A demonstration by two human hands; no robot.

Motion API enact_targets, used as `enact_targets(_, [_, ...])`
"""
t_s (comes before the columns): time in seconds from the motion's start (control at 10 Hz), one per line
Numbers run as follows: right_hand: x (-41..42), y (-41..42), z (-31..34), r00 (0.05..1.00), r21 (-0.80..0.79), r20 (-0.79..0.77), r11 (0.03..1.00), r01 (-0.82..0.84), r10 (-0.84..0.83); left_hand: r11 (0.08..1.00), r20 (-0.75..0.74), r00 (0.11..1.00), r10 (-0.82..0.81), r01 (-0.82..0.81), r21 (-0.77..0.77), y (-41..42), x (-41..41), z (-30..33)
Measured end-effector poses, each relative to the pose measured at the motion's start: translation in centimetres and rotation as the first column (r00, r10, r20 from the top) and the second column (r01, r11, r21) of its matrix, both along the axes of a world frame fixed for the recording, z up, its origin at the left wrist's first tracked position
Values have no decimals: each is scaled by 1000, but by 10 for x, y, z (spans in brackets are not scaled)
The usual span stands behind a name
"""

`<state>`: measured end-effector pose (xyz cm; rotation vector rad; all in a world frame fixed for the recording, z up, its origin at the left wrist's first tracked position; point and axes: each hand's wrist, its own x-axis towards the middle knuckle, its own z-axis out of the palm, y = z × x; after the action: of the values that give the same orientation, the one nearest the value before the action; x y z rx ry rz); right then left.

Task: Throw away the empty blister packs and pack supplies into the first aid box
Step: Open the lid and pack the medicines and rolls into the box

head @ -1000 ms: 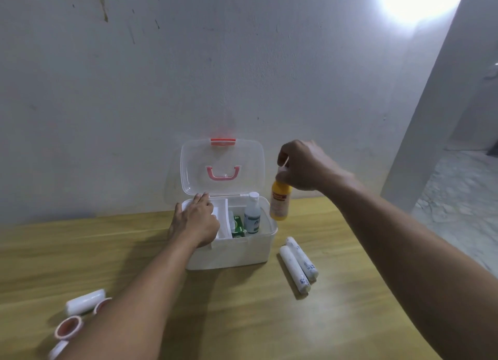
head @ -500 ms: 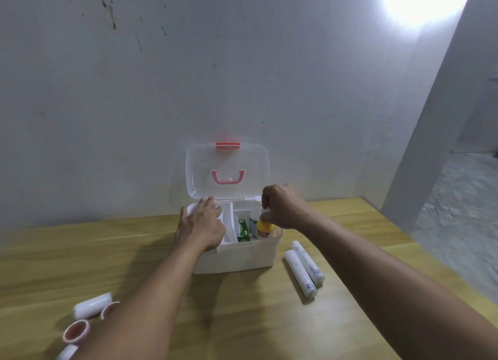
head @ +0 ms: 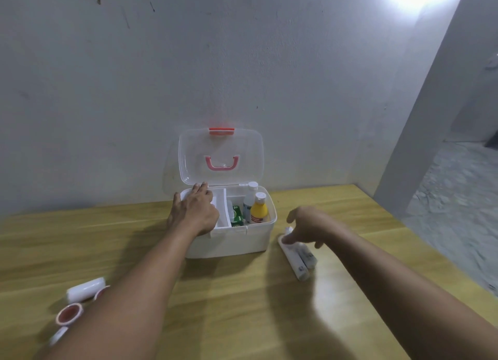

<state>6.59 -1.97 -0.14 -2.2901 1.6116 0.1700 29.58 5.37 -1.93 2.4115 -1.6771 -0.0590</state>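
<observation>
With the first aid box (head: 229, 238) as the landmark, starting big: tabletop (head: 242, 305) underneath, pale wood, wall close behind. Box lid (head: 221, 154) tipped back and open, pink handle showing. Left hand (head: 195, 211) lying flat over the box's left compartment, fingers (head: 202, 188) spread and released, gripping nothing, seemingly just steadying. Right hand (head: 310, 226) low just right of the box, blurred, fingers (head: 287, 239) loosely curled and touching the near end of two wrapped bandage rolls (head: 299, 257) lying side by side; not closed around either yet. Inside the box's right compartment: yellow bottle (head: 258, 210) upright, clear bottle (head: 250, 200) just behind it, green packet (head: 237, 215) to their left. Well left of the box, near the tabletop's front edge: one white roll (head: 85, 292) and tape rolls (head: 68, 313). No blister packs in sight. Risks, as judged: round rolls skidding away under a fingertip nudge; grabbing both and dropping one; upright bottles toppling if the rolls go in crowded against them.
</observation>
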Motion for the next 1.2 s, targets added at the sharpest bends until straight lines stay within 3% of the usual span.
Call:
enact_targets(0.1, [3,8,-7,996,44,-55,996,-74,76,1000,12,1000,-5,5,7,1,-1,1])
enact_targets(0.3, [4,11,-9,999,77,35,997,-21,18,1000,26,1000,-11,11,10,0,1,-1])
enact_targets(0.5, [-4,4,40,936,-127,347,986,111,-61,1000,27,1000,-8,8,9,0,0,-1])
enact_targets(0.7, [22,29,77,767,-403,614,909,103,185,1000,19,1000,-2,2,9,-1,1,-2])
enact_targets(1.0, [46,44,30,725,-534,617,839,102,305,1000,-17,1000,1,-1,-11,0,0,-2])
enact_targets(1.1, [46,40,30,733,-525,620,842,121,281,1000,-14,1000,2,-2,-7,-2,2,-3])
enact_targets(1.2, [47,36,30,683,-507,677,846,164,274,1000,0,1000,3,-3,-2,-3,4,-5])
